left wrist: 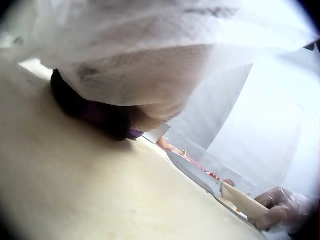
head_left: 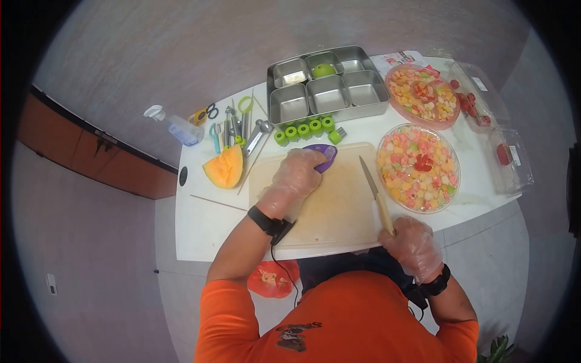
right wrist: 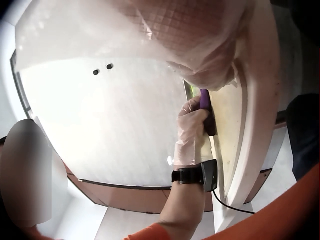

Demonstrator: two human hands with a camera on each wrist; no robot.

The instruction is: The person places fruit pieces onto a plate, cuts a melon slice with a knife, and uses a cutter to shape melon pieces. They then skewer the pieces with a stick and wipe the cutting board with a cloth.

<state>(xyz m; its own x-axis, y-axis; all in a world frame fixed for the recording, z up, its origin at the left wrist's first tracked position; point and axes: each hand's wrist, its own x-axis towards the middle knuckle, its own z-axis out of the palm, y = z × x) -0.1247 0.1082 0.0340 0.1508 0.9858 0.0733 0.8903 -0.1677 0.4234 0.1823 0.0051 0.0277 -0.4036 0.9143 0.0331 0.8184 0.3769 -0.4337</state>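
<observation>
In the head view my left hand (head_left: 296, 178), in a clear plastic glove, grips a purple plastic tool (head_left: 327, 156) at the far edge of the cutting board (head_left: 330, 209). The left wrist view shows a dark, rounded base (left wrist: 92, 112) beneath that hand, against the board; I cannot tell the tool's kind. My gloved right hand (head_left: 416, 247) is wrapped around the pale handle of a knife (head_left: 385, 215) at the board's right near corner. Its blade (head_left: 368, 175) points away from me over the board's right side.
A melon wedge (head_left: 224, 167), metal tools (head_left: 233, 128) and a spray bottle (head_left: 181, 130) are on the left. Behind the board stand green-topped cutters (head_left: 302, 131) and a steel tray (head_left: 378, 107). Fruit platters (head_left: 417, 209) and plastic boxes (head_left: 514, 172) lie right. A red bag (head_left: 269, 289) is below.
</observation>
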